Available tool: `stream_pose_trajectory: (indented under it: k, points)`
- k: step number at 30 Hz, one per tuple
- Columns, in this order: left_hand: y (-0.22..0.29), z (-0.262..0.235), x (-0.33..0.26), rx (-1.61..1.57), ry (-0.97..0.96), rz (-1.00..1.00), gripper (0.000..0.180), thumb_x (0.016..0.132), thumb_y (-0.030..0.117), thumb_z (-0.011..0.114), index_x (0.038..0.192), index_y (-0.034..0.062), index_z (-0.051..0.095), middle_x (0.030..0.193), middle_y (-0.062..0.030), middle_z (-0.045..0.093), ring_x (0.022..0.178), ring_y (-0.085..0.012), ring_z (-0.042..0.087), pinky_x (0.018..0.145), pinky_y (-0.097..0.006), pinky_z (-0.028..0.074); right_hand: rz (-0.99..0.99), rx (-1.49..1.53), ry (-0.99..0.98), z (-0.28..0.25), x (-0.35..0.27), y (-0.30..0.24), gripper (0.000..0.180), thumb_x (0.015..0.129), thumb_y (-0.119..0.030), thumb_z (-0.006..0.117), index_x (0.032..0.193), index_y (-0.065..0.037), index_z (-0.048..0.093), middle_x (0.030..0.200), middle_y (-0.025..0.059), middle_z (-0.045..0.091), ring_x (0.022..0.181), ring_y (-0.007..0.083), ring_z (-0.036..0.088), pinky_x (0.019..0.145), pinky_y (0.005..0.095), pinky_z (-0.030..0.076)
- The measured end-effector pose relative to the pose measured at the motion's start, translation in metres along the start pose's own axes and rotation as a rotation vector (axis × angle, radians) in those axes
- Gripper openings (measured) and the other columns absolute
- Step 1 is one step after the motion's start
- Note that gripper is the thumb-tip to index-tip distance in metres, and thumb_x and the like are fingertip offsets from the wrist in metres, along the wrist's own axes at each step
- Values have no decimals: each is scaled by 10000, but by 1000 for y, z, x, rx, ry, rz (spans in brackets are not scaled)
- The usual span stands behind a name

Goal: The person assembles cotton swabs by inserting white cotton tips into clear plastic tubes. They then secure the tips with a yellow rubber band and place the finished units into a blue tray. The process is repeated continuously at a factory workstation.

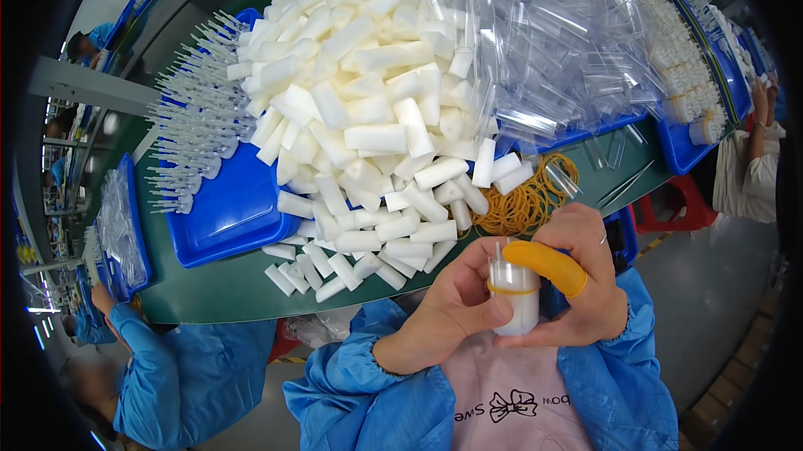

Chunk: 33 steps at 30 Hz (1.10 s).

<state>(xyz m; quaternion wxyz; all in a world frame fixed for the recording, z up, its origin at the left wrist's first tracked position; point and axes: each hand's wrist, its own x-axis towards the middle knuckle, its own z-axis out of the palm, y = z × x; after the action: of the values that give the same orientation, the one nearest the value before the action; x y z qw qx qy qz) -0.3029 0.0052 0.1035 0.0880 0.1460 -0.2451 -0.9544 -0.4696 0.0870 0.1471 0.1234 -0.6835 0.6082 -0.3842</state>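
Both hands hold a clear plastic cylinder point(523, 313) with white material inside, in front of my chest. A yellow rubber band point(512, 290) circles its upper part. My left hand point(452, 309) grips the left side, its thumb pressed on the front. My right hand point(594, 280) closes round the right side, with a yellow finger cot point(548, 267) on the finger bent over the cylinder's top. Just beyond the hands lies a heap of yellow rubber bands point(514, 210). Nearby are loose white foam pieces point(360, 100).
Clear plastic sleeves point(552, 41) are heaped right of the foam. Thin-stemmed white parts point(196, 108) stand beside a blue tray point(226, 213). Tweezers point(626, 186) lie near the edge of the green table point(188, 294). A person in blue point(201, 376) sits to my left; a red stool point(682, 208) stands right.
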Motion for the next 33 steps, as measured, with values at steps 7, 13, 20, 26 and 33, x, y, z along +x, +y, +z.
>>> stream_pose_trajectory:
  k: [7,13,20,26,33]
  points:
    - [9,2,-1,20,8,-112,735,817,427,657,1352,42,332,1279,-110,487,1163,-238,511,960,-362,418,-31,90,16,-2,1,7,759,516,-419,846,1111,-20,596,1043,77,498,848,238,493,755,387,377]
    - [14,7,-2,23,-41,-49,658,782,144,720,1316,55,345,1209,-76,512,1118,-173,504,943,-305,402,159,662,-80,-10,-5,30,998,490,-500,859,1257,13,479,1122,85,465,851,196,493,770,330,389]
    - [-3,-4,-4,184,-30,49,688,732,81,750,1281,60,336,1222,-70,465,1149,-159,454,954,-299,370,131,648,-172,-8,-3,21,587,644,-235,823,1145,-42,586,1038,98,533,879,215,542,758,305,441]
    - [2,-1,1,465,90,298,724,727,188,761,1291,44,330,1260,-94,427,1202,-205,417,1013,-338,309,63,184,0,0,-10,-5,468,603,-143,800,1034,-45,645,1039,83,562,773,222,556,637,289,457]
    - [6,5,-2,554,113,379,810,709,89,761,1352,-1,277,1318,-149,424,1234,-240,425,1038,-367,330,-40,78,14,-1,-9,-10,472,572,-106,784,1015,-21,647,1027,91,587,711,193,550,592,282,448]
